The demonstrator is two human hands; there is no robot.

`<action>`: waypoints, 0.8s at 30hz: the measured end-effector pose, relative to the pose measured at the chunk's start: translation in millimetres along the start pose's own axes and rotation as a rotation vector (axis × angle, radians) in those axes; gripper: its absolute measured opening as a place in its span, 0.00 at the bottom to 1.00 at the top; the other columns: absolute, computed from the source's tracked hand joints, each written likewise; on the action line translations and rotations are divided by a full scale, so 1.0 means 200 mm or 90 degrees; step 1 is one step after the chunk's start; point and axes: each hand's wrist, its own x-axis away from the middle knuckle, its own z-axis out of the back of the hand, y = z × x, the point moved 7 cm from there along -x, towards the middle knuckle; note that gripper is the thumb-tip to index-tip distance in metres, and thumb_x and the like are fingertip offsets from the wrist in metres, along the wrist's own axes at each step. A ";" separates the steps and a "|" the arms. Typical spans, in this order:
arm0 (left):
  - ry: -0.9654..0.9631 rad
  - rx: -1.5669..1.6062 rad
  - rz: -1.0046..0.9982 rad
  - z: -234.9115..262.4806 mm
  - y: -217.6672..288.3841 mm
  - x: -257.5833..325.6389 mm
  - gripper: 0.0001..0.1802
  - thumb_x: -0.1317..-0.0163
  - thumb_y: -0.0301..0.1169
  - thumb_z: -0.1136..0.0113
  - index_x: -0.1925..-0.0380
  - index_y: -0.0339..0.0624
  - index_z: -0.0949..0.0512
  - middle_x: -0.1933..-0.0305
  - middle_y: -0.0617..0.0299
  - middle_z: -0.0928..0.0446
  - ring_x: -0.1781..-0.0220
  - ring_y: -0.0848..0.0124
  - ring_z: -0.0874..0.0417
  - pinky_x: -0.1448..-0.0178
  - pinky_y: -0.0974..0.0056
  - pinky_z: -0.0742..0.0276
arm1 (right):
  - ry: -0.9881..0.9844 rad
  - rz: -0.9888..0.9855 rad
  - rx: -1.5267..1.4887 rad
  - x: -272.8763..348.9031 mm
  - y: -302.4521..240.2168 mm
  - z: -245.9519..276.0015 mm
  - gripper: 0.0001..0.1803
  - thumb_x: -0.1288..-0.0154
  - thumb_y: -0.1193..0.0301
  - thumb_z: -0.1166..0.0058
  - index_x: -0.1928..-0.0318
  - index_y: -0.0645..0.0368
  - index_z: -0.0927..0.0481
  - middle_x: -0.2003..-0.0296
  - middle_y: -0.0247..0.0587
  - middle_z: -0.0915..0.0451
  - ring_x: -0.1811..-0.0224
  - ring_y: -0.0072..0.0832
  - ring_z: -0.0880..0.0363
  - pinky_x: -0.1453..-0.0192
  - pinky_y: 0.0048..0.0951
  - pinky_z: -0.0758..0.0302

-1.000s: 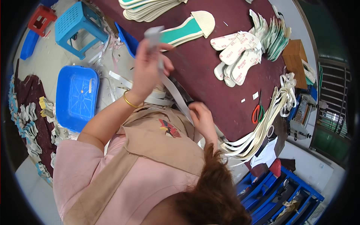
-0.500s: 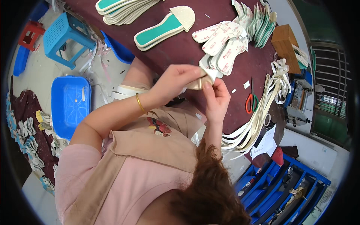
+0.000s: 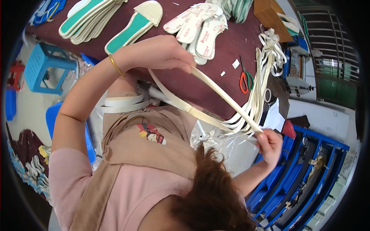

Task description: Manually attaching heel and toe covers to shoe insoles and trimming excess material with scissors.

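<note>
A cream-white strip (image 3: 225, 96) is pulled straight on a slant between my two hands. My left hand (image 3: 167, 54), with a gold bangle on its wrist, is closed on the strip's upper end above the table edge. Lower and to the right, my right hand (image 3: 270, 145) pinches the other end between thumb and fingers. A second length of strip hangs in a curve from below my left hand across my lap toward the right. Just beyond my left hand lie green-and-white insoles (image 3: 122, 38) and a fan of white insole pieces with red print (image 3: 208, 38).
On the maroon table (image 3: 216, 79) lie red-and-green scissors (image 3: 245, 80), a long bundle of cream strips (image 3: 260, 73) and a stack of insoles (image 3: 92, 25). White bands (image 3: 125, 103) circle my thigh. A blue stool (image 3: 48, 69) stands left; a blue rack (image 3: 296, 181) stands right.
My hands were close together at the table edge and have spread apart, drawing the strip out between them. The right hand moved right and toward me. The whole view has shifted.
</note>
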 end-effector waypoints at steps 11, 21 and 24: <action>-0.257 0.384 0.270 -0.23 -0.20 0.12 0.09 0.47 0.29 0.37 0.66 0.41 0.24 0.84 0.72 0.33 0.81 0.85 0.34 0.78 0.74 0.41 | 0.827 -0.519 0.741 1.50 0.44 1.12 0.31 0.38 0.42 0.54 0.75 0.60 0.20 0.78 0.48 0.22 0.77 0.43 0.26 0.72 0.41 0.30; 0.686 1.161 0.145 0.18 -0.13 0.50 0.19 0.33 0.30 0.57 0.46 0.32 0.35 0.56 0.54 0.23 0.61 0.72 0.20 0.44 0.60 0.27 | 0.283 -0.281 0.332 0.58 1.27 0.52 0.21 0.38 0.63 0.48 0.51 0.68 0.25 0.55 0.60 0.23 0.53 0.47 0.23 0.50 0.36 0.28; 0.461 0.727 0.320 -0.06 -0.21 0.44 0.14 0.35 0.32 0.49 0.56 0.35 0.24 0.67 0.63 0.21 0.69 0.78 0.23 0.61 0.73 0.27 | 0.130 -0.085 -0.123 -0.37 0.56 -0.40 0.14 0.38 0.70 0.45 0.53 0.61 0.21 0.60 0.41 0.20 0.59 0.26 0.23 0.54 0.24 0.28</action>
